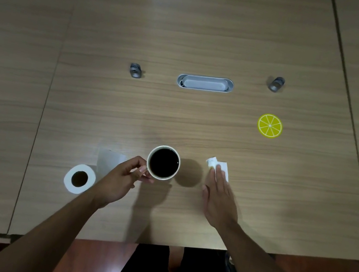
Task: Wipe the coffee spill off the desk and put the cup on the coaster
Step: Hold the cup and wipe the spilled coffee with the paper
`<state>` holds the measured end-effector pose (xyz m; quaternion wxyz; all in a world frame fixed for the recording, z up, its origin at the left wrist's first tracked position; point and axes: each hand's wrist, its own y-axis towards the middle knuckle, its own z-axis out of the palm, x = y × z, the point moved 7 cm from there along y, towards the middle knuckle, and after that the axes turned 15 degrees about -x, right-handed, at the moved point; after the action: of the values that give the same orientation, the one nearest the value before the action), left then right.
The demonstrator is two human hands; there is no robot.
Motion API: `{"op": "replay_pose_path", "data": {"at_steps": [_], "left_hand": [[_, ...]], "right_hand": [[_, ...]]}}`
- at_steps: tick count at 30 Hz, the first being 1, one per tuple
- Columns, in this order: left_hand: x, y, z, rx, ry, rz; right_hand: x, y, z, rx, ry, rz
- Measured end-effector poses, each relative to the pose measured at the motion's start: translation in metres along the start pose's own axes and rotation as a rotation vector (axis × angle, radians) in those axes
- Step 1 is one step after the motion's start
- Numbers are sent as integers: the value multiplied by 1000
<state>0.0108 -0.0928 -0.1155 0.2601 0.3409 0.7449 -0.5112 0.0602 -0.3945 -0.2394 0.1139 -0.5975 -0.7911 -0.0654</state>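
A white cup (163, 162) full of black coffee is held above the wooden desk (190, 42); its shadow falls on the desk just to its right. My left hand (122, 177) grips the cup by its handle on the left side. My right hand (219, 195) lies flat, fingers together, pressing on a folded white tissue (221, 166) to the right of the cup. A yellow lemon-slice coaster (269, 125) lies farther back on the right, bare. No spill is plainly visible.
A white paper roll (79, 179) stands near the front left with a loose sheet (109, 159) trailing from it. A grey cable tray (205, 83) and two metal grommets (135, 70) (276, 84) sit mid-desk. The desk's front edge is close to my body.
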Motion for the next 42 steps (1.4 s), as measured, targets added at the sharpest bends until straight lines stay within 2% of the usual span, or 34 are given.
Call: {"op": "replay_pose_path", "data": {"at_steps": [6,11,14,16,20,27,32,38,42], "left_hand": [[-5,0,1,6,7,12],[-6,1,-2,4,20,13],[-6,0,-2,-5,19,21],[-3,-1,-1,-11,20,20],[4,-3,2,-16,14,12],[23,-5,14,-37,-12,1],[36,-5,22,-79,-65,-29],[43,-1,28,-152,-104,-67],[47,7,30,-188,-92,-77]], "right_hand": [[7,2,3,-5,81,37],[27,-23,-9,35,98,-230],[28,-52,-11,76,58,-318],[16,-68,-13,76,33,-298],[-19,-73,-21,21,-31,-103],[-36,-8,-10,22,62,45],[-4,27,0,10,125,-2],[33,0,5,25,171,-160],[32,-18,3,44,197,-133]]}}
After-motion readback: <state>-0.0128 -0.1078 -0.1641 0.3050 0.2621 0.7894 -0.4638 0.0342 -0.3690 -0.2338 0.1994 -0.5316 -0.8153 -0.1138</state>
